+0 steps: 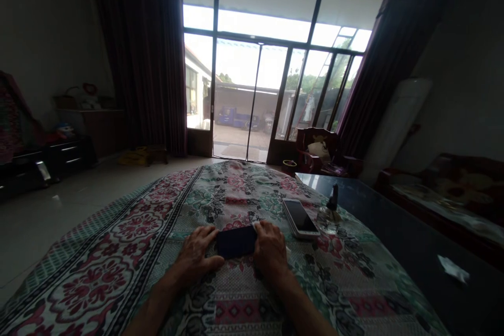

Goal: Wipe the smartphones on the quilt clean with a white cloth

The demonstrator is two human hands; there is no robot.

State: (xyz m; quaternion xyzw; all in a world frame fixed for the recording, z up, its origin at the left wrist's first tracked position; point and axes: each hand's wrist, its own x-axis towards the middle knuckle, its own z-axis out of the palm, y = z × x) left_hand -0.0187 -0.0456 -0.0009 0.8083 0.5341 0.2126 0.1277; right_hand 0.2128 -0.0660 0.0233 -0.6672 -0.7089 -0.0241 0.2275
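A dark blue, flat rectangular phone [237, 242] lies between my hands, low over the patterned cloth. My left hand [197, 252] grips its left end, thumb along the near edge and fingers at the far corner. The fingers of my right hand [271, 247] are curled at the phone's right end. A bit of white cloth or tissue [255, 226] peeks out at those fingertips; most of it is hidden by the hand. To the right rests a second, larger phone [301, 218] with a light frame and dark screen. Beside that stands a clear bottle [328, 218] with a black pump top.
A floral cloth [129, 226] covers the rounded surface before me. On the right is a dark glossy table [413, 252] with a crumpled white piece [453, 269]. Farther off are a wooden chair [317, 149], glass doors [248, 100] and a sofa [452, 189].
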